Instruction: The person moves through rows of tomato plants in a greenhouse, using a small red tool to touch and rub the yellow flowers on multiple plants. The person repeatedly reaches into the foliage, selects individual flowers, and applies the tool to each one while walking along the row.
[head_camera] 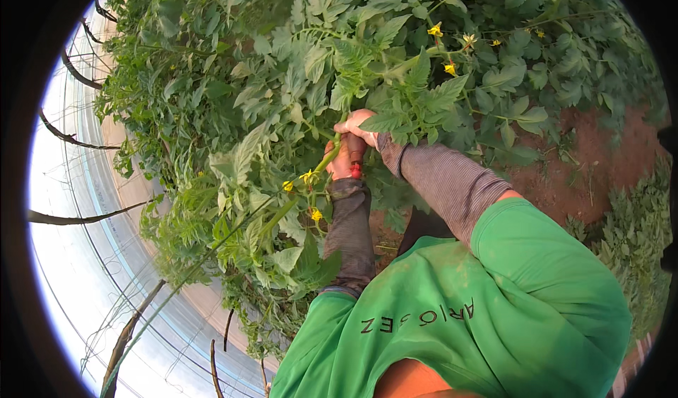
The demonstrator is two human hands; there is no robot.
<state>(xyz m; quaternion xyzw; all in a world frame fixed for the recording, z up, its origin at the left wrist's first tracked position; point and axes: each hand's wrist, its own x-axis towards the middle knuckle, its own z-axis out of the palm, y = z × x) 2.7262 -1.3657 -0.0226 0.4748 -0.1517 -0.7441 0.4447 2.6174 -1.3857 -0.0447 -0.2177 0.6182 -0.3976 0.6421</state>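
Note:
Both my hands are at the stem of a tomato plant (pixel 329 159), among dense leaves. My left hand (pixel 343 154) grips the stem from below, its fingers partly hidden. Just above it, my right hand (pixel 359 122) closes on the same stem, the thumb side against it and leaves covering part of the wrist. A red band (pixel 356 170) shows at my left wrist. Green twine (pixel 228 234) runs from the lower left up to the stem. Yellow tomato flowers (pixel 309 176) hang beside the stem below my hands, and more yellow flowers (pixel 435 30) show at upper right.
Tomato foliage (pixel 212 80) fills the upper and left parts of the view. Wooden poles (pixel 130 329) and wires stand before pale plastic sheeting (pixel 79 186) at left. Bare brown soil (pixel 577 170) lies at right, with more low plants (pixel 633 249) beyond it.

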